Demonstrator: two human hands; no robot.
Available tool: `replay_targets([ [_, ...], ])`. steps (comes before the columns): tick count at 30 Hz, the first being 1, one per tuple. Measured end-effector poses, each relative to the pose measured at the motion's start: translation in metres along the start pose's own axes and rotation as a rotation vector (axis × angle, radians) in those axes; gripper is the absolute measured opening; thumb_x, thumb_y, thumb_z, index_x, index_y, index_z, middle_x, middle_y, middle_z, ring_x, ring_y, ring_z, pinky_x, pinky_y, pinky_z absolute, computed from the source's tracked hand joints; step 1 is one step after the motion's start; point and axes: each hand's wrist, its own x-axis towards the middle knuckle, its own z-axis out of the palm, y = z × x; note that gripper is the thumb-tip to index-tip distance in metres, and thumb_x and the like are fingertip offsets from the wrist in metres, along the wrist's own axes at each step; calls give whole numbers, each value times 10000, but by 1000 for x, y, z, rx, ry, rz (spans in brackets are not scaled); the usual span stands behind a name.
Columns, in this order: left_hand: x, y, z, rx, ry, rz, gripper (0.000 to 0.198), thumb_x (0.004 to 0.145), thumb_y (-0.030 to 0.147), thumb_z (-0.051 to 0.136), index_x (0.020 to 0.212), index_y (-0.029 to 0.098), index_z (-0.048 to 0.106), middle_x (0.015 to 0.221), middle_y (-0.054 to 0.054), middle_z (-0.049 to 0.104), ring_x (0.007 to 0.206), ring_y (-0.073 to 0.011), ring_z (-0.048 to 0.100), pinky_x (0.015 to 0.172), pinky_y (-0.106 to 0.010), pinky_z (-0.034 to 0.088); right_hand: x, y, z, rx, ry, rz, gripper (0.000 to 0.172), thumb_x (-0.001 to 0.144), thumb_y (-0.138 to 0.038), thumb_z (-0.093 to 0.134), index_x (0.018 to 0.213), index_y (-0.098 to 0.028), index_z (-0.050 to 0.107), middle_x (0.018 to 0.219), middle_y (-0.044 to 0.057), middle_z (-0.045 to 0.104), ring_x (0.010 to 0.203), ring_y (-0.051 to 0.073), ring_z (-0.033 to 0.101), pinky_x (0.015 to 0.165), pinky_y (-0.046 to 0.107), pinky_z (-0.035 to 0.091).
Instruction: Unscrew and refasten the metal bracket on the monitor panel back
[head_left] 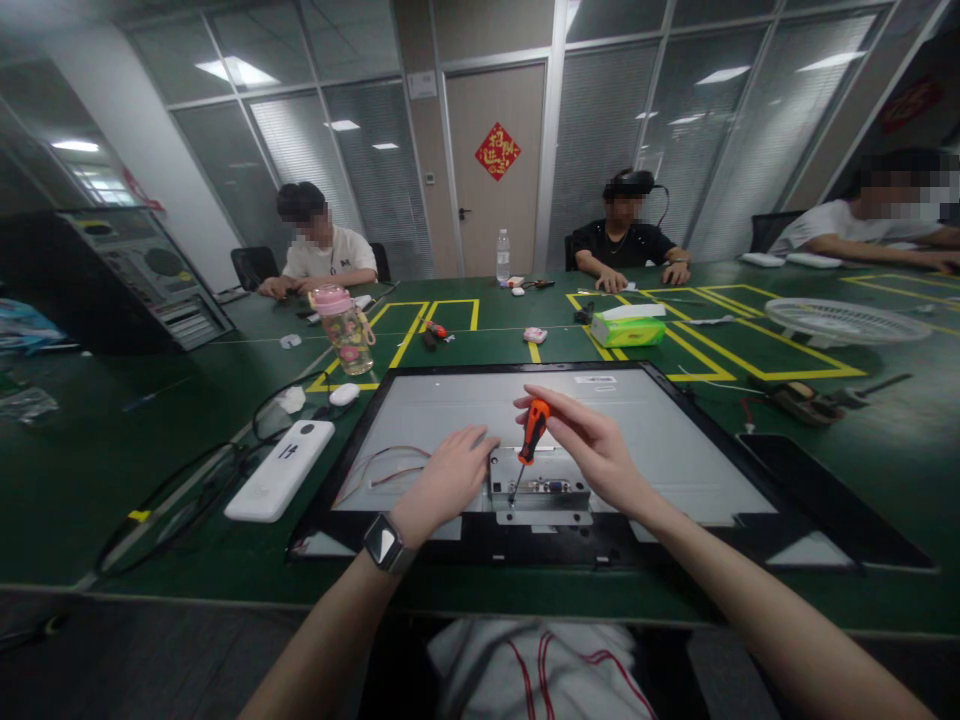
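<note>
In the head view, my right hand [600, 450] has its thumb and fingers about the handle of an orange and black screwdriver [533, 430]. The screwdriver leans slightly, its tip down at the front left of a metal port box [547, 492] with a blue video connector. My left hand [450, 475], with a watch on the wrist, grips the left side of that box; its fingertips are partly hidden behind the edge. Under both hands lies a flat display panel [660, 450], grey back up with a black frame. Thin wires [390, 462] run over it beside my left hand.
A white power bank [281, 470], black cables [172, 500] and a pink-lidded bottle [345, 330] stand left. A dark flat panel [825, 500] and a tape measure-like tool [806, 400] lie right. Tissues [628, 328] sit beyond the display. Several people sit across the table.
</note>
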Motion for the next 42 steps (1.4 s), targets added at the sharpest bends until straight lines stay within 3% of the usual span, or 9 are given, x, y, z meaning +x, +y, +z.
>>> replay_targets([
  [5, 0, 0, 0, 11, 1, 3, 392, 930, 139, 398, 1305, 183, 506, 1400, -128, 505, 1296, -240, 471, 1099, -425, 361, 1, 0, 1, -53, 86, -26, 251, 888, -277, 619, 1128, -279, 690, 972, 53, 664, 901, 198, 638, 798, 349, 546],
  [10, 0, -1, 1, 30, 2, 6, 394, 932, 138, 393, 1309, 171, 505, 1387, -134, 512, 1296, -242, 469, 1097, -414, 361, 0, 0, -1, 44, -19, 11, 340, 964, -268, 489, 1291, -300, 578, 1121, 65, 667, 1056, 212, 636, 935, 408, 511],
  [12, 1, -1, 1, 37, -6, 7, 395, 932, 138, 390, 1308, 171, 505, 1389, -135, 510, 1301, -244, 466, 1100, -416, 358, -1, -1, 0, 87, -22, 38, 343, 964, -270, 492, 1297, -292, 571, 1121, 68, 669, 1059, 215, 642, 924, 406, 524],
  [22, 0, 1, -1, 27, -12, -8, 415, 929, 119, 380, 1323, 172, 499, 1395, -130, 507, 1296, -232, 466, 1105, -411, 349, 2, 3, 2, 69, 118, -17, 174, 804, -219, 724, 972, -264, 711, 899, 22, 572, 838, 163, 585, 715, 283, 509],
  [25, 0, 0, 1, 29, -11, -9, 417, 930, 124, 383, 1329, 181, 495, 1397, -119, 505, 1298, -229, 463, 1106, -405, 349, 2, 4, 1, 105, 114, 0, 83, 827, -266, 703, 907, -252, 717, 861, 17, 581, 814, 163, 587, 709, 285, 503],
  [32, 1, -2, 3, 20, -7, 3, 400, 937, 139, 388, 1318, 163, 506, 1383, -140, 513, 1297, -244, 467, 1104, -415, 355, 0, 11, -3, 304, -60, 151, 270, 958, -360, 522, 1197, -306, 636, 998, 40, 681, 992, 209, 628, 919, 393, 474],
  [38, 0, -2, 3, 21, 3, 9, 403, 935, 129, 384, 1318, 177, 499, 1386, -129, 512, 1297, -240, 468, 1096, -419, 366, 0, 12, -2, 333, 3, 110, 139, 873, -373, 648, 926, -267, 720, 966, 28, 592, 848, 170, 587, 745, 306, 502],
  [42, 0, -1, 2, 40, 5, 3, 401, 936, 132, 386, 1316, 161, 508, 1389, -135, 510, 1296, -245, 468, 1103, -416, 358, 1, 10, -5, 344, 2, 155, 195, 916, -364, 593, 1048, -275, 706, 972, 39, 645, 899, 184, 610, 838, 346, 488],
])
